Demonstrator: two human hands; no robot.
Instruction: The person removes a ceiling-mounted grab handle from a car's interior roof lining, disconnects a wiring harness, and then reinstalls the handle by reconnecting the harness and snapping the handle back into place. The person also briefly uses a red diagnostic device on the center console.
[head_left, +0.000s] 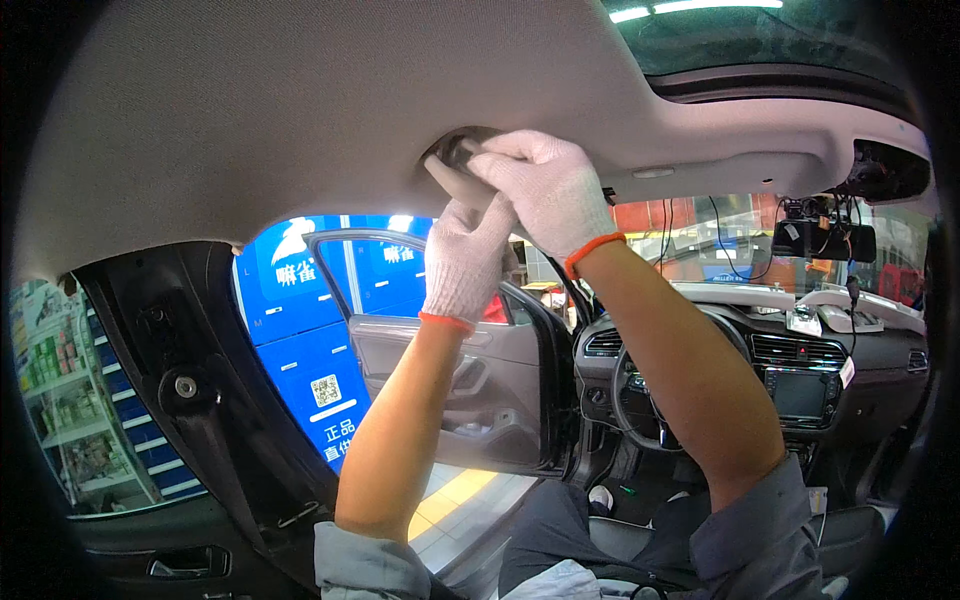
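Note:
Overhead, a beige-grey grab handle [455, 183] is tilted at a dark recess [461, 146] in the car's headliner [300, 110]. My left hand [465, 252], in a white knit glove with an orange cuff, is closed around the handle's lower part from below. Its fingertips are partly hidden behind the handle and the other hand. My right hand [550, 190], gloved the same way, reaches up from the right. Its fingers are bent and pressed together on the handle's upper side, by the recess edge. What lies under those fingertips is hidden.
A steering wheel [640, 400] and dashboard with a screen [801, 396] are at the right. The front door [450, 370] stands open before blue cabinets [290, 310]. On the left is the bare dark pillar [170, 350] with a seat belt. A sunroof opening [760, 80] is at upper right.

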